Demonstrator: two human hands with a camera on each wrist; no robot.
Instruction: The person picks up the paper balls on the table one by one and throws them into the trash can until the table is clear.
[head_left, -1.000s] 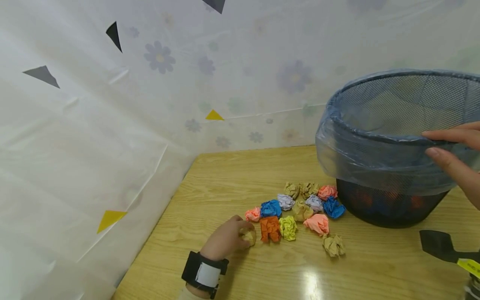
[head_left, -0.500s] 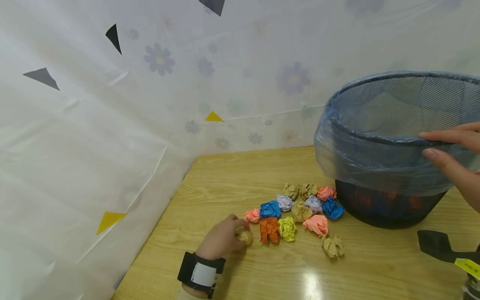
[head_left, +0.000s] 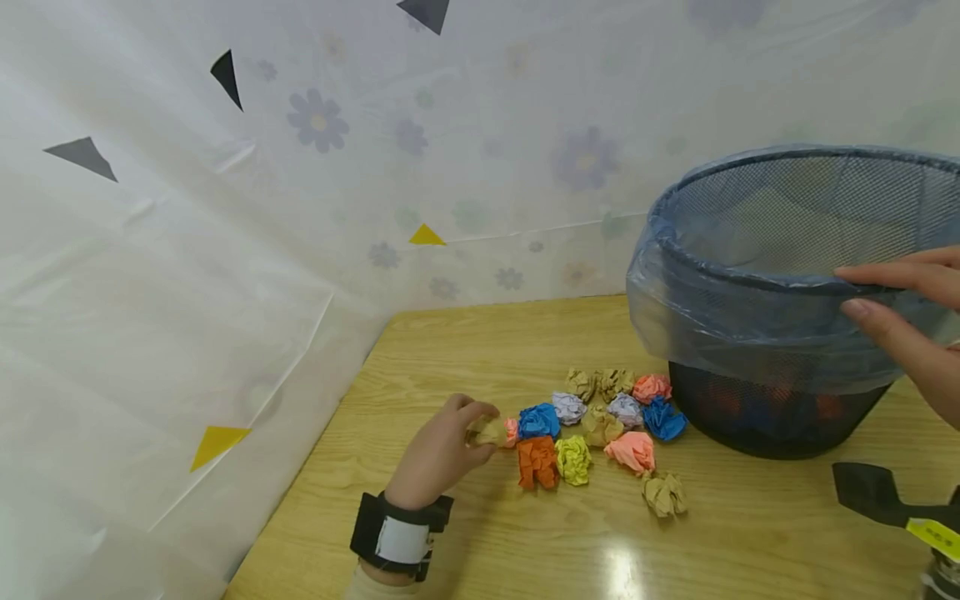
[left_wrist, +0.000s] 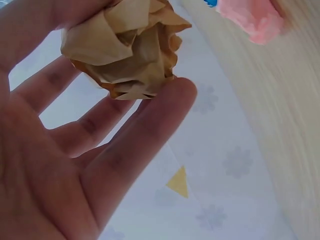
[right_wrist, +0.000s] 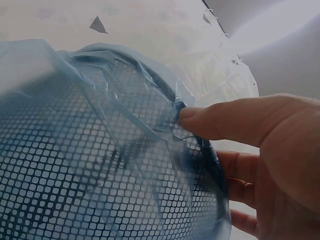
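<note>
I see my left hand [head_left: 442, 446] has lifted the crumpled tan paper ball [head_left: 487, 431] off the wooden table [head_left: 480, 533] since 1 s ago, pinched w/ fingertips; pickup looks done. Right hand [head_left: 911, 321] grips the rim of the black mesh bin w/ blue liner [head_left: 750, 333], thumb inside. Open room above the coloured paper wads [head_left: 592, 425]; curtain near on left.

tan paper ball [head_left: 487, 432], black mesh bin [head_left: 780, 408] with blue liner [head_left: 720, 325], pale flower-print sheet [head_left: 450, 150].
</note>
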